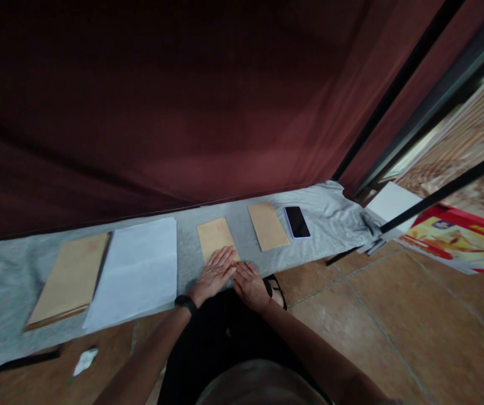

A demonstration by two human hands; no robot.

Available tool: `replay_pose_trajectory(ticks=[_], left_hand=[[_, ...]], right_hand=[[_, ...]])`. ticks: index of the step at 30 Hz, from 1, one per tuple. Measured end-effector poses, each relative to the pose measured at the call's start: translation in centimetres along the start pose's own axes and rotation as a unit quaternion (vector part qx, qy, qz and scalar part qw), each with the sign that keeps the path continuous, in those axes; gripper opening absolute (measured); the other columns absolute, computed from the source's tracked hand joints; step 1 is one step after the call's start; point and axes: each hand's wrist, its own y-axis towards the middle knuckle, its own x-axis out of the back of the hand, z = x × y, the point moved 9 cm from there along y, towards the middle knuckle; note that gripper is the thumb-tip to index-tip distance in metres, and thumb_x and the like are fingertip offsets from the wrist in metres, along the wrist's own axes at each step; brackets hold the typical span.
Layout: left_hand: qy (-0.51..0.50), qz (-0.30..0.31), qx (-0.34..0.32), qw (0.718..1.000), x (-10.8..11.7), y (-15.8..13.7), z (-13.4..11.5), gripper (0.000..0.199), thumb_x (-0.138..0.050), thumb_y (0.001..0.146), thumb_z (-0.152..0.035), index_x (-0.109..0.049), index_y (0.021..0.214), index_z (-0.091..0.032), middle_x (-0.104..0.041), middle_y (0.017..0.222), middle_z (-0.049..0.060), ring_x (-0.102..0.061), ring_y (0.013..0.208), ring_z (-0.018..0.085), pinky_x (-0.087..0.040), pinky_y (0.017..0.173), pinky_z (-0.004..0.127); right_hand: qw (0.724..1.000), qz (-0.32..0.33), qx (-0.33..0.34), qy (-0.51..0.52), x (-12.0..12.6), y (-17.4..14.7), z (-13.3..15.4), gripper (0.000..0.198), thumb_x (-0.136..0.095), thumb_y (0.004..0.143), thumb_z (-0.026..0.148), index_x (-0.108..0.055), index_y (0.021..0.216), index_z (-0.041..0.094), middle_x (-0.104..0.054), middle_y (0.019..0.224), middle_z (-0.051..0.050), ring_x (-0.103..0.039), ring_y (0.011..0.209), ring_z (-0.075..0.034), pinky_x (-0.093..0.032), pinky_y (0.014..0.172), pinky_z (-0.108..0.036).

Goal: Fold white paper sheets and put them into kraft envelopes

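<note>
A tan paper envelope (pixel 215 233) lies flat on the cloth-covered bench in front of me. My left hand (pixel 217 270), with a dark band at the wrist, rests palm down on its near part, fingers stretched out. Beside it my right hand (pixel 250 286) lies flat at the envelope's near right corner, fingers extended. The two hands nearly meet and hide the envelope's near edge. Another tan envelope (pixel 267 226) lies to the right, apart from both hands. To the left sit a stack of white paper (pixel 140 270) and a pile of larger tan envelopes (pixel 71 270).
Right of the envelopes a phone (pixel 297 221) lies screen up on the grey cloth (pixel 330 216). A dark red curtain (pixel 225 124) hangs behind the bench. A red and yellow box (pixel 456 239) stands at the right. On the tiled floor lies a crumpled white scrap (pixel 85 361).
</note>
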Motion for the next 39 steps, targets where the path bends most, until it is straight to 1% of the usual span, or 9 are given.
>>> replay_pose_trajectory(ticks=[7, 15, 19, 22, 25, 28, 31, 34, 39], left_hand=[[0.019, -0.05, 0.013, 0.998, 0.9, -5.1, -2.0, 0.068, -0.038, 0.102, -0.054, -0.034, 0.159, -0.017, -0.033, 0.165, 0.014, -0.029, 0.154, 0.026, -0.027, 0.126, 0.048], [0.032, -0.068, 0.035, 0.997, 1.1, -7.6, -1.6, 0.074, -0.041, 0.101, -0.056, -0.033, 0.158, -0.011, -0.034, 0.164, 0.019, -0.031, 0.153, 0.03, -0.033, 0.123, 0.05], [0.023, -0.096, 0.072, 0.992, 1.1, -8.6, -1.3, 0.073, -0.038, 0.101, -0.056, -0.034, 0.157, -0.01, -0.037, 0.162, 0.02, -0.034, 0.152, 0.031, -0.033, 0.123, 0.051], [0.013, -0.128, 0.15, 0.98, 1.6, -8.7, -1.1, 0.064, -0.039, 0.102, -0.05, -0.044, 0.152, -0.011, -0.041, 0.16, 0.021, -0.039, 0.149, 0.034, -0.037, 0.12, 0.053], [0.0, -0.153, 0.252, 0.956, 2.3, -8.2, -0.9, 0.05, -0.043, 0.101, -0.04, -0.054, 0.143, -0.014, -0.046, 0.156, 0.021, -0.047, 0.142, 0.037, -0.043, 0.112, 0.054], [-0.018, -0.173, 0.32, 0.931, 3.0, -7.5, -0.5, 0.045, -0.05, 0.097, -0.035, -0.059, 0.136, -0.015, -0.056, 0.145, 0.02, -0.054, 0.129, 0.038, -0.049, 0.103, 0.054], [-0.041, -0.194, 0.345, 0.917, 3.5, -6.9, 0.1, 0.042, -0.057, 0.091, -0.029, -0.06, 0.132, -0.017, -0.062, 0.131, 0.017, -0.058, 0.118, 0.035, -0.05, 0.099, 0.052], [-0.061, -0.201, 0.356, 0.911, 3.5, -6.5, 0.8, 0.045, -0.06, 0.087, -0.025, -0.059, 0.131, -0.016, -0.063, 0.123, 0.016, -0.059, 0.115, 0.033, -0.048, 0.101, 0.05], [-0.119, -0.181, 0.391, 0.894, 2.9, -6.0, 2.3, 0.062, -0.068, 0.083, -0.031, -0.05, 0.139, -0.012, -0.065, 0.115, 0.016, -0.061, 0.114, 0.033, -0.048, 0.1, 0.049]], right_hand=[[1.0, 0.022, -0.001, -0.018, 0.3, -0.2, 0.2, 0.051, -0.049, 0.103, 0.03, -0.046, 0.153, 0.018, -0.05, 0.156, -0.01, -0.044, 0.146, -0.024, -0.027, 0.126, -0.049], [0.998, 0.028, -0.015, -0.049, 0.5, -0.7, -0.2, 0.052, -0.044, 0.105, 0.028, -0.043, 0.155, 0.016, -0.044, 0.16, -0.011, -0.041, 0.148, -0.024, -0.025, 0.126, -0.048], [0.998, 0.022, -0.023, -0.056, 0.7, -0.9, -0.3, 0.053, -0.045, 0.104, 0.026, -0.041, 0.156, 0.016, -0.044, 0.16, -0.011, -0.041, 0.148, -0.024, -0.025, 0.126, -0.047], [0.998, 0.009, -0.043, -0.055, 0.7, -0.9, -0.3, 0.052, -0.045, 0.105, 0.028, -0.042, 0.156, 0.017, -0.046, 0.159, -0.011, -0.042, 0.147, -0.025, -0.025, 0.126, -0.049], [0.997, 0.001, -0.058, -0.055, 0.7, -0.9, 0.0, 0.051, -0.044, 0.105, 0.028, -0.043, 0.155, 0.016, -0.046, 0.158, -0.011, -0.043, 0.147, -0.025, -0.023, 0.126, -0.051], [0.996, 0.0, -0.063, -0.055, 0.6, -0.9, 0.2, 0.05, -0.044, 0.105, 0.027, -0.044, 0.154, 0.016, -0.047, 0.158, -0.012, -0.043, 0.147, -0.025, -0.024, 0.126, -0.051], [0.996, -0.006, -0.07, -0.049, 0.8, -0.7, 0.2, 0.048, -0.044, 0.105, 0.026, -0.047, 0.152, 0.017, -0.051, 0.155, -0.012, -0.045, 0.145, -0.025, -0.025, 0.125, -0.052], [0.996, -0.011, -0.073, -0.048, 0.9, -0.4, 0.3, 0.046, -0.044, 0.104, 0.024, -0.05, 0.149, 0.017, -0.053, 0.153, -0.012, -0.047, 0.144, -0.026, -0.025, 0.125, -0.053], [0.995, 0.006, -0.064, -0.07, 0.7, 0.3, 0.8, 0.049, -0.049, 0.099, 0.02, -0.054, 0.146, 0.009, -0.055, 0.15, -0.019, -0.052, 0.138, -0.031, -0.023, 0.125, -0.055]])
